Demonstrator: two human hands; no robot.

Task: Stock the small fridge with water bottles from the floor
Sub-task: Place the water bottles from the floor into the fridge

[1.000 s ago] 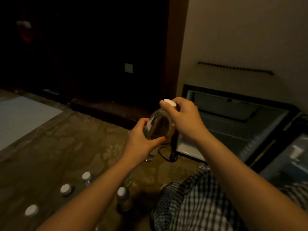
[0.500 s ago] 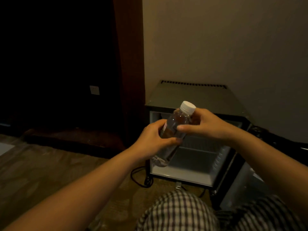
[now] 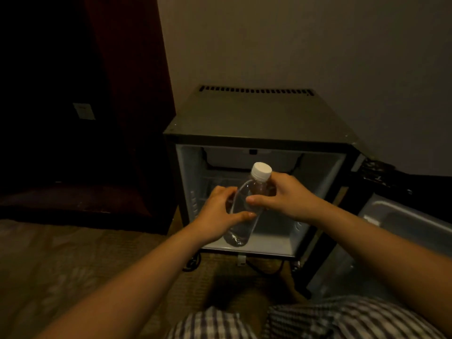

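A clear water bottle with a white cap is held tilted in front of the open small fridge, cap up and to the right. My left hand grips the bottle's middle from the left. My right hand holds its neck and shoulder from the right, just below the cap. The fridge's pale interior shows behind the bottle, and I see nothing standing in it. The bottles on the floor are out of view.
The fridge door hangs open to the right. A dark wooden cabinet stands directly left of the fridge. A black cable lies on the patterned carpet under the fridge's front. My checked shorts fill the bottom edge.
The view has swung right from the floor bottles to face the fridge. Both hands carried the bottle up to the fridge opening, and it now stands more upright.
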